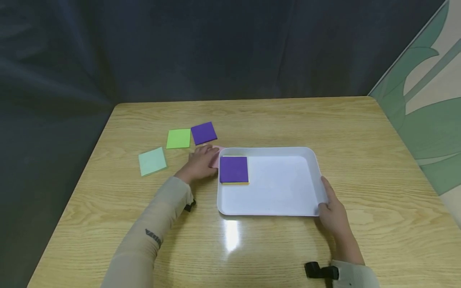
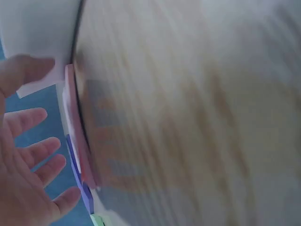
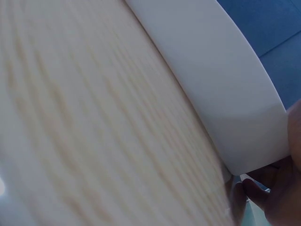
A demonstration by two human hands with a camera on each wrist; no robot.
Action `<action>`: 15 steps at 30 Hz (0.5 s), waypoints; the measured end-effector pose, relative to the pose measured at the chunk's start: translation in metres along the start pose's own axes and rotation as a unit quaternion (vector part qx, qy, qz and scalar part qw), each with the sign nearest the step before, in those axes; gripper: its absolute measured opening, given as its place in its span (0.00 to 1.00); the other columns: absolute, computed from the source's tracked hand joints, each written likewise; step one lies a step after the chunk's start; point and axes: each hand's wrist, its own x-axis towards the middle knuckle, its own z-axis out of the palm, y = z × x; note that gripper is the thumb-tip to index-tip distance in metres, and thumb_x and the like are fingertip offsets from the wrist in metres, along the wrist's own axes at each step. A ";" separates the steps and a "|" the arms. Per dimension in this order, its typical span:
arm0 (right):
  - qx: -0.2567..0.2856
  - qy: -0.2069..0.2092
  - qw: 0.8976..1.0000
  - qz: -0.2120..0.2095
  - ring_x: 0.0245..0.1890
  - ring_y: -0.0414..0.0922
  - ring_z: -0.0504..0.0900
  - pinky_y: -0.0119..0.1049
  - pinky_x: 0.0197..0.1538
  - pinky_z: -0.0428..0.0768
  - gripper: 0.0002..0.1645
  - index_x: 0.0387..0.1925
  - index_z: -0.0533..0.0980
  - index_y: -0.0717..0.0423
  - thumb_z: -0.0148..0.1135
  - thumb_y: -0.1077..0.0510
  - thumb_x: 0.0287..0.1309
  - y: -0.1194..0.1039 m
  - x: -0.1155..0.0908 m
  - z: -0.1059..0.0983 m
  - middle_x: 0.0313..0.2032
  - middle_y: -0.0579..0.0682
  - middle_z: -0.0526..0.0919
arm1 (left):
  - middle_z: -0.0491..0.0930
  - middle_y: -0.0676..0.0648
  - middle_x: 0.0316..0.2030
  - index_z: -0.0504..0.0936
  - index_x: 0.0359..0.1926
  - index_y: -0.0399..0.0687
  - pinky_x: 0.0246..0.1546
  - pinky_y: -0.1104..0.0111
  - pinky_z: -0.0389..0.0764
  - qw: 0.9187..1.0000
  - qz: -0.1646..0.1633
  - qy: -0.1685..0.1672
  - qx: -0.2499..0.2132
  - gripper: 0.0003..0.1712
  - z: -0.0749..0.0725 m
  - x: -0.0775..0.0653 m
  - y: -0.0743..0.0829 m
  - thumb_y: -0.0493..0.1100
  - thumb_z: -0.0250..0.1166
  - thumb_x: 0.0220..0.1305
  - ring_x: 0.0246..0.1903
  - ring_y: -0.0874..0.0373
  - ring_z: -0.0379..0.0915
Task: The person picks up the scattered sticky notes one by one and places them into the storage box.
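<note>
A white tray [image 1: 281, 186] lies on the table. At its right edge my right hand [image 1: 334, 214] grips the rim near the front corner, thumb on top; in the right wrist view some fingers reach under the tray's corner. A purple sticky-note pad [image 1: 234, 169] sits at the left end inside the tray, with a yellow edge showing beneath it. Just outside the tray's left wall is a pink sticky-note pad [image 1: 215, 162], partly hidden by my left hand [image 1: 199, 163]. The left wrist view shows that hand's fingers spread beside the pink pad, not closed around it.
Left of the tray on the wooden table [image 1: 266, 248] lie a second purple pad [image 1: 204, 133], a lime-green pad [image 1: 179, 138] and a mint-green pad [image 1: 153, 161]. A dark curtain [image 1: 230, 48] hangs behind the table.
</note>
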 end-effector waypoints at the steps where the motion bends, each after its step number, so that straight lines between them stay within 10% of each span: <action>1: 0.001 0.000 1.000 -0.001 0.61 0.64 0.41 0.64 0.59 0.49 0.42 0.65 0.36 0.43 0.30 0.71 0.50 0.000 0.000 0.000 0.65 0.68 0.41 | 0.50 0.34 0.64 0.54 0.63 0.46 0.56 0.38 0.46 1.000 -0.001 -0.009 0.006 0.40 0.002 0.001 -0.001 0.46 0.59 0.48 0.62 0.38 0.39; 15: -0.002 0.002 1.000 0.001 0.61 0.64 0.42 0.64 0.58 0.50 0.43 0.66 0.37 0.43 0.31 0.72 0.49 0.001 0.001 0.000 0.64 0.68 0.42 | 0.45 0.35 0.66 0.53 0.64 0.47 0.54 0.36 0.47 0.998 -0.003 -0.043 0.048 0.42 0.004 0.014 -0.005 0.52 0.58 0.49 0.62 0.38 0.33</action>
